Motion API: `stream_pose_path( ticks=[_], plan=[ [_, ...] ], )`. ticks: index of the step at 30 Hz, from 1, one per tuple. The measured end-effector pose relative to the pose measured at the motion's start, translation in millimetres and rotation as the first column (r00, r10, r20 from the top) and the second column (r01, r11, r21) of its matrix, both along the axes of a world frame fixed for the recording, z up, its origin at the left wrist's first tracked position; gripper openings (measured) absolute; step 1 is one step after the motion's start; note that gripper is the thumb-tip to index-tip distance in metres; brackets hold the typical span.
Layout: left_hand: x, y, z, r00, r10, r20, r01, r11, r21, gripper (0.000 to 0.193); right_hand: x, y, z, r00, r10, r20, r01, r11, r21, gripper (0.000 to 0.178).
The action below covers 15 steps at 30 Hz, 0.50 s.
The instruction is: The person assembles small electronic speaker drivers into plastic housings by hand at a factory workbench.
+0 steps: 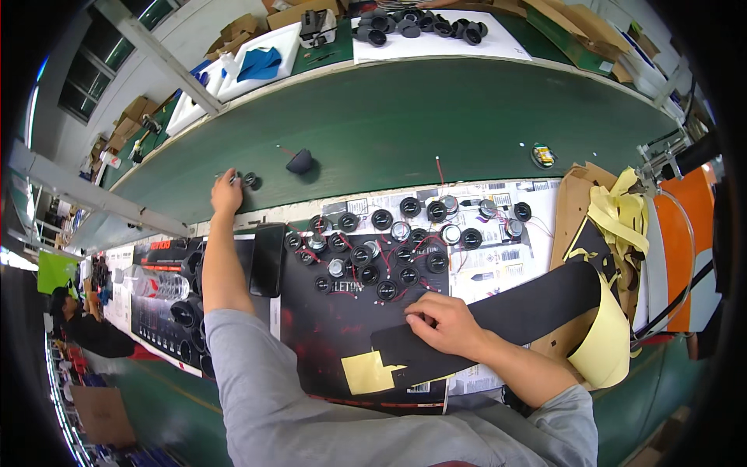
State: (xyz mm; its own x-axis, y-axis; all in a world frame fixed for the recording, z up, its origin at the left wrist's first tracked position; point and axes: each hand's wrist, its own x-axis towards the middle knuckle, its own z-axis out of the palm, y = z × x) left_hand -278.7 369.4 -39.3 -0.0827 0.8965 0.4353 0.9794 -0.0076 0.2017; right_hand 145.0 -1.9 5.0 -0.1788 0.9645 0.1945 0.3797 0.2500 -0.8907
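Note:
My left hand [227,193] reaches far forward onto the green belt, fingers closed around something small that I cannot make out. Right beside its fingertips sits a small dark round speaker part [250,180]. My right hand [447,325] is curled above a long black foam strip [529,307] with yellow backing, thumb and fingers drawn together; whatever they pinch is hidden or too small to name. A square of yellow backing paper [367,373] lies at the strip's near end. Ahead of my right hand, several small round speakers [362,255] with red wires are spread over printed cardboard.
A phone [268,260] lies left of the speakers. Farther left are a plastic bottle [159,284] and black housings [184,314]. A dark cup-shaped housing [299,162] and a round circuit part [543,156] rest on the green belt [436,109]. Yellow scraps [620,214] fill a carton at right.

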Motion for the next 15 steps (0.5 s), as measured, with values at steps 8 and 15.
stream_pose_path(
  ticks=[8,15],
  plan=[
    [61.2,-26.4,39.7,0.936,-0.345,-0.064,0.334,0.932,-0.141,0.026,4.6,2.1,-2.7,1.000,0.022,0.010,-0.022,0.999,0.031,0.009],
    [45.7,-59.6,56.6,0.943,-0.326,-0.070,0.324,0.945,-0.038,0.028,0.6,0.8,-7.7,0.998,0.056,-0.022,-0.054,0.994,0.093,0.009]
  ],
)
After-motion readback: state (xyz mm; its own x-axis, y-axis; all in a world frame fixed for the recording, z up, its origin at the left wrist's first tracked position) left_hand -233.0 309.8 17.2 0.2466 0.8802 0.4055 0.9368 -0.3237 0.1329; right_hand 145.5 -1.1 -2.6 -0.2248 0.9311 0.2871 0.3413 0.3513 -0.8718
